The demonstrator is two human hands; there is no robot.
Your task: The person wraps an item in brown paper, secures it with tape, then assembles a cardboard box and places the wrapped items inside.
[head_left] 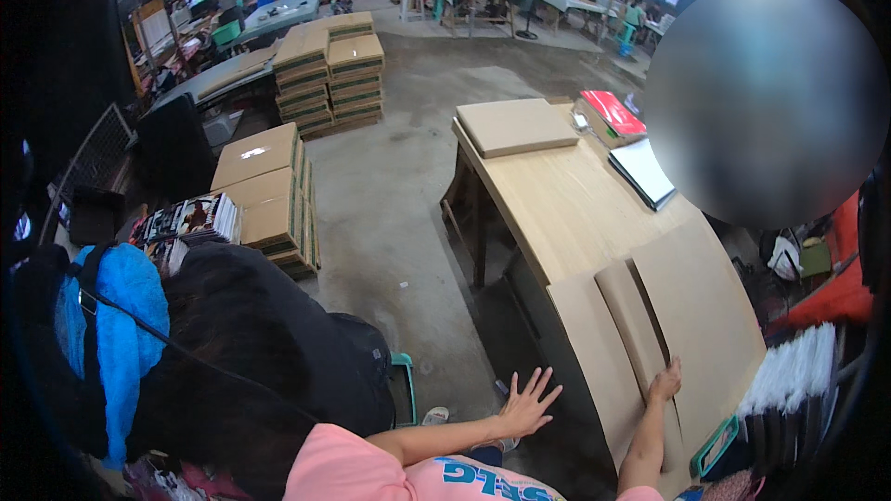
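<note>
A flat brown cardboard sheet (698, 301) with fold lines and a long dark slot lies on the near part of the wooden table. My right hand (665, 381) is on it beside the slot, its fingers bent around the cardboard edge there. Left of the table's edge, my left hand (528, 404) hangs in the air with fingers spread and nothing in it. Below that hand are the concrete floor and part of a shoe.
On the wooden table (520, 195) lie a closed flat carton (516, 126), a red packet (613, 113) and a white-topped folder (643, 171). Stacked cartons (329, 70) stand on the floor at left. Close on my left is a person in black (269, 334). A green-framed item (716, 446) sits near the right.
</note>
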